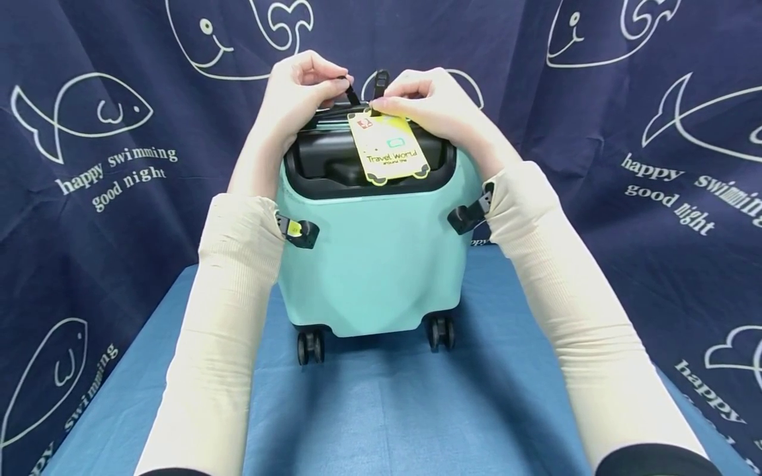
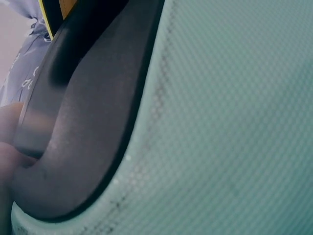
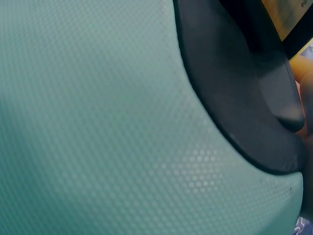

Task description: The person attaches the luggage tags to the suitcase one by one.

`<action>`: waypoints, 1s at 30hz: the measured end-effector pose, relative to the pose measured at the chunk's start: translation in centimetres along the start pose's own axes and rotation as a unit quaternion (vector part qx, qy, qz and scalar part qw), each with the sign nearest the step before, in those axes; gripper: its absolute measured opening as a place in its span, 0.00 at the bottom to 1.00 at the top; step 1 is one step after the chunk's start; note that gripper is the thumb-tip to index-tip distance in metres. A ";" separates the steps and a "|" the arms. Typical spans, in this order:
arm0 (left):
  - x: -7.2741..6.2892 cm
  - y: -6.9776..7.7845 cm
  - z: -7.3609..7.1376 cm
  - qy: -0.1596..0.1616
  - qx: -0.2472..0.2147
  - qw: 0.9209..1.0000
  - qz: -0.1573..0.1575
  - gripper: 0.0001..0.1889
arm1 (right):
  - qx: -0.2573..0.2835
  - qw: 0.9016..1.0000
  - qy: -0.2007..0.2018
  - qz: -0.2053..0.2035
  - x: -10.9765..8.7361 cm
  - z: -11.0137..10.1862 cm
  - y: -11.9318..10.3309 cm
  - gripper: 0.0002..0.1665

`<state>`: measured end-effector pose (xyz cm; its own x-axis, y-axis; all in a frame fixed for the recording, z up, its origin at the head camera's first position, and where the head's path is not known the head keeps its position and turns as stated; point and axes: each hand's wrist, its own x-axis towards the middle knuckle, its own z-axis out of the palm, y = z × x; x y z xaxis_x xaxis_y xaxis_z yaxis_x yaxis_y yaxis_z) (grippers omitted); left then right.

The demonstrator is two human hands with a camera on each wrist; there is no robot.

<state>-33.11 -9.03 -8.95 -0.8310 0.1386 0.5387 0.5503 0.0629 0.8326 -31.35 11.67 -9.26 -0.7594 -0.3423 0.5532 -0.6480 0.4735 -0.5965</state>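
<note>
A mint-green suitcase [image 1: 372, 264] stands upright on its black wheels, with a black handle [image 1: 321, 155] set in its top. A yellow luggage tag [image 1: 389, 149] hangs in front of that handle; its black strap [image 1: 381, 82] rises above it, a buckle-like end uppermost. My left hand [image 1: 303, 86] pinches a black end of the strap between thumb and forefinger. Close by on the right, my right hand [image 1: 431, 102] pinches the strap where it meets the tag's top. Both wrist views mostly show the suitcase's textured shell [image 2: 234, 117], with fingers only at the edge.
Blue cloth [image 1: 381, 410] covers the table under the suitcase. Dark blue curtains [image 1: 107, 172] printed with white fish and whales hang behind and on both sides. Black wrist-camera mounts [image 1: 303, 233] sit at both cuffs, close to the suitcase's front.
</note>
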 end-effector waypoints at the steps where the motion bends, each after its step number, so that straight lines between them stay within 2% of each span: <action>1: 0.0 0.0 0.0 0.001 -0.004 1.000 0.000 0.06 | -0.001 1.000 0.001 -0.002 0.0 0.0 0.0 0.09; 9: -0.2 0.0 0.0 -0.022 0.004 1.000 0.000 0.04 | -0.011 1.000 0.021 -0.002 0.0 0.0 0.4 0.07; 13: -0.2 0.1 -0.1 -0.035 0.046 0.998 -0.007 0.14 | 0.003 1.000 0.031 -0.005 0.0 0.0 0.5 0.05; 15: -0.2 0.3 -0.1 -0.038 0.069 0.997 -0.010 0.16 | 0.004 0.999 0.035 -0.012 0.0 0.0 0.5 0.05; 20: -0.2 0.4 0.0 -0.039 0.092 0.995 -0.013 0.06 | 0.011 0.999 0.031 -0.014 0.0 0.0 0.4 0.03; 27: 0.0 0.2 0.2 -0.045 0.093 0.995 -0.011 0.04 | 0.024 1.000 0.017 0.001 -0.1 0.1 0.2 0.07; 30: 0.0 0.0 0.2 -0.039 0.086 0.995 -0.001 0.03 | 0.037 0.999 0.018 -0.010 0.0 0.2 0.2 0.06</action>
<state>-33.08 -8.88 -8.98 -0.8272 0.2150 0.5191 0.5596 0.2316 0.7958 -31.43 11.60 -9.50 -0.7440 -0.3222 0.5854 -0.6673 0.4049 -0.6252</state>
